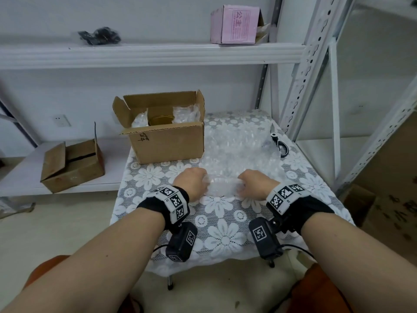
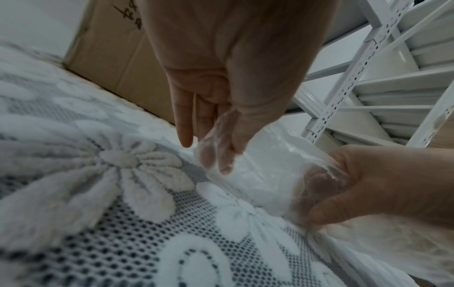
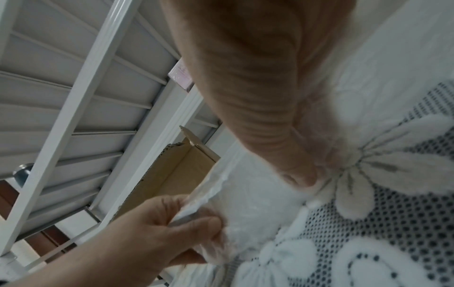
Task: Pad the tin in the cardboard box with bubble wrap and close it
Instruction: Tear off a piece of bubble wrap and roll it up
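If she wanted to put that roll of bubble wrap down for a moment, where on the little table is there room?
Bare cloth shows in front of the box, left of the left hand, and along the near edge of the table below both wrists. The far right is crowded: the bubble wrap sheet spreads there to the scissors.

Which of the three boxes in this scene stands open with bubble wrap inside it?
The cardboard box on the flowered tablecloth: flaps up, wrap inside. The brown box on the low shelf is nearly shut; the pink box sits high up.

Open cardboard box [image 1: 167, 141] holds gold tin [image 1: 159, 120] between clear bubble wrap [image 1: 186, 114] wads.
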`<state>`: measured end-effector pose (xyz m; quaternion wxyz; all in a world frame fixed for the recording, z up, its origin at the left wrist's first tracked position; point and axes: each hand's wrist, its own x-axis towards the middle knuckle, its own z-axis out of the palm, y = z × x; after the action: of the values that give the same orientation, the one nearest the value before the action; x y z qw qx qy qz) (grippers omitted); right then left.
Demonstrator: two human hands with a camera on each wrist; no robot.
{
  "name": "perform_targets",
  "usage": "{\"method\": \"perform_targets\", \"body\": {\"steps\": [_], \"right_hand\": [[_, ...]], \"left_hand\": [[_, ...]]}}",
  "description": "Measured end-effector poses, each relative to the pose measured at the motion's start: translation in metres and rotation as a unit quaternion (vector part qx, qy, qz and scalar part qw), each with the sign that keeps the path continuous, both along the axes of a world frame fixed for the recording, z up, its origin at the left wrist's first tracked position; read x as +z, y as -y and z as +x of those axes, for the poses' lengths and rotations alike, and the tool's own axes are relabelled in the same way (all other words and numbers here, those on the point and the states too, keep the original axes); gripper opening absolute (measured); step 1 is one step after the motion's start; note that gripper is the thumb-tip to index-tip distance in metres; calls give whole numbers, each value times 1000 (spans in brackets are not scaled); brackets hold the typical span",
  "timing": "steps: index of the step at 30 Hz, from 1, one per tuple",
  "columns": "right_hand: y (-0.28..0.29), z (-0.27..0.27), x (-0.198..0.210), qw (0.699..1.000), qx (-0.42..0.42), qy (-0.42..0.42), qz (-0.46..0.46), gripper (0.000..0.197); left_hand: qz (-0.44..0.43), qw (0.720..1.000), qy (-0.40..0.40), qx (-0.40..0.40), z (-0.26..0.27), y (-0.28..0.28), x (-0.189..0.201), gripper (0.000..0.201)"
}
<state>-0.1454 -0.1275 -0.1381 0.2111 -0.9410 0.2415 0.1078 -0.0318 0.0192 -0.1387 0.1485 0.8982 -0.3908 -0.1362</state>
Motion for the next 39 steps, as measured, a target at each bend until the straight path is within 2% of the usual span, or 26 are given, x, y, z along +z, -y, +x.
{"method": "perform_targets", "body": {"steps": [3, 6, 9, 10, 12, 14, 16, 19, 21, 23, 25, 27, 29, 32, 35, 37, 39], "right_hand": [[9, -3, 2, 999, -42, -20, -5, 12], [15, -6, 10, 997, -62, -32, -10, 14], [19, -9, 20, 996, -77, -26, 22, 34], [21, -10, 21, 996, -75, -34, 27, 34], [21, -12, 22, 996, -68, -60, 24, 30], [21, -16, 18, 994, -73, -74, 15, 32], [22, -18, 13, 994, -77, -82, 4, 34], [20, -19, 9, 993, -87, -78, -7, 33], [19, -19, 8, 993, -86, -80, -12, 27], [19, -19, 9, 993, -84, -85, -13, 21], [19, -19, 9, 993, -84, -86, -16, 19], [19, -19, 10, 992, -87, -86, -17, 22], [19, -19, 8, 992, -90, -88, -22, 24], [20, -22, 5, 991, -101, -83, -26, 23], [21, -24, 6, 991, -111, -77, -23, 22], [19, -26, 9, 990, -111, -74, -38, 17], [17, -27, 11, 989, -103, -72, -80, 24]], "left_hand": [[33, 999, 0, 0, 1, -1, 2, 20], [31, 999, -18, 8, 4, -2, 3, 14], [28, 999, -40, 11, 6, -2, 5, 18], [36, 999, -35, 7, 8, 0, 6, 19], [49, 998, -27, 12, 13, -1, 11, 26], [52, 997, -41, 32, 19, -4, 16, 42], [56, 997, -21, 43, 25, -10, 16, 54], [37, 997, 51, 48, 23, -16, 8, 56], [-15, 992, 127, 20, 18, -18, 0, 55], [-87, 977, 190, -30, 13, -17, -3, 43], [-134, 966, 203, -82, 5, -15, 0, 26], [-129, 960, 212, -130, 0, -12, -1, 16], [-87, 953, 231, -175, -5, -9, -4, 21], [-23, 955, 202, -218, -11, -7, -7, 40], [22, 974, 93, -206, -17, -10, -13, 60], [29, 977, 68, -199, -19, -12, -17, 62], [27, 977, 67, -198, -20, -11, -18, 59]]}}
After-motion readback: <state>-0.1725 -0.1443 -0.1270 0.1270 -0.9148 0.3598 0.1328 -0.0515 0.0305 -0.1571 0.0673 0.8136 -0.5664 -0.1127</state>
